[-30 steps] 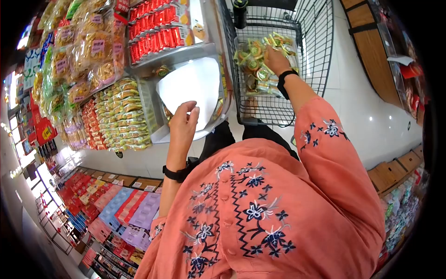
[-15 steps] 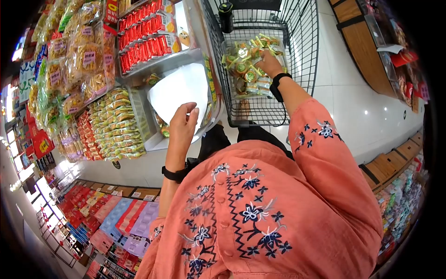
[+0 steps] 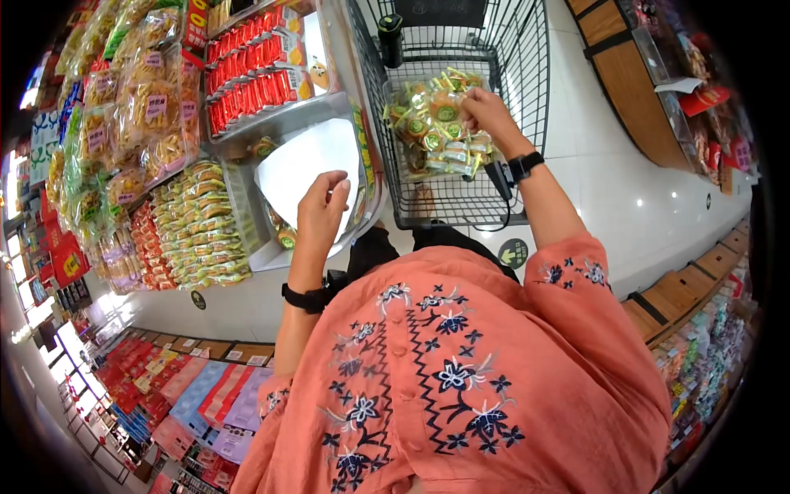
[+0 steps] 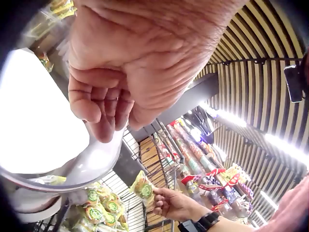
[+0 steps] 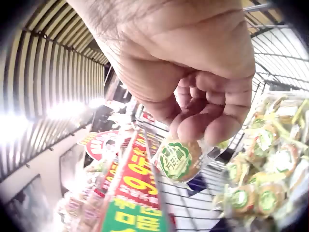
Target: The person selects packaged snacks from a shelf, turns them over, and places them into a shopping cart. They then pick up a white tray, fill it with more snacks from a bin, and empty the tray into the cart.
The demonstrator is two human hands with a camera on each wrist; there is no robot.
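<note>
My right hand (image 3: 494, 119) pinches a small round pastry packet (image 5: 178, 159), clear-wrapped with a green label, between thumb and fingertips. In the left wrist view this pastry packet (image 4: 143, 190) hangs upright from the fingers, above the cart. Below and beside it, a heap of similar packets (image 3: 418, 140) lies in a clear tray inside the black wire shopping cart (image 3: 535, 123). My left hand (image 3: 319, 210), fingers loosely curled around nothing, hovers at the edge of a white sheet (image 3: 309, 169) that lies in a display bin (image 3: 267, 259).
Red packets (image 3: 255, 74) fill the neighbouring compartment, and bagged snacks (image 3: 152, 107) are stacked at the left. A dark bottle (image 3: 390, 39) stands in the cart's far corner. A red and green price sign (image 5: 137, 188) stands beside the cart. Wooden shelving (image 3: 634, 82) lines the right.
My right hand has risen from the heap and drawn back slightly, bringing up one pastry packet. My left hand keeps its place while the view shifts a little.
</note>
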